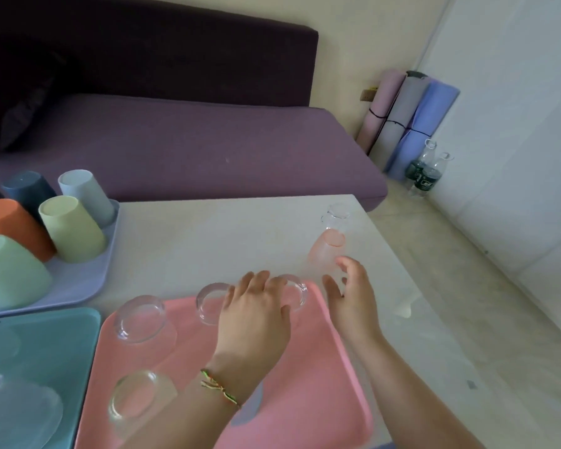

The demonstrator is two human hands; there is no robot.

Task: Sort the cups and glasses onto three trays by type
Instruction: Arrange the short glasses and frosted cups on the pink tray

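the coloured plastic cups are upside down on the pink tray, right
Not quite. In the head view the coloured plastic cups are upside down on the lavender tray, not the pink tray, which holds clear glasses.

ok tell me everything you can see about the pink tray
The pink tray is salmon coloured, looks like plastic, with rounded corners and a low raised rim. It lies flat on the pale table, beside a teal tray. Clear glasses sit on it, and the left hand hangs over its far edge.
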